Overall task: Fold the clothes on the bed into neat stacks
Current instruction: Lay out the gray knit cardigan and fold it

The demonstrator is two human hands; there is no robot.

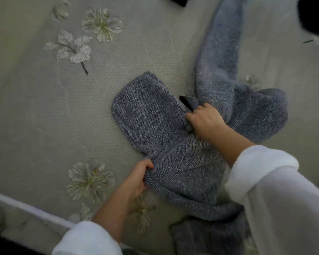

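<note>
Grey-blue knit garment (173, 144) mid-bed on floral bedspread (63, 107), part-folded, not yet neat.
L hand (136, 179) fingers curled, pinching near-left edge, prob. to anchor fold line.
R hand (203, 118) fisted round bunched fabric at centre, likely gathering for next fold.
Long sleeve/leg (219, 43) trails to far right, unfolded.
Dark item (313, 15) far-right corner, unclear.

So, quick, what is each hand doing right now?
Left hand: closed, grips the near edge of the grey knit sweater.
Right hand: closed, grips bunched fabric at the sweater's middle.
</note>
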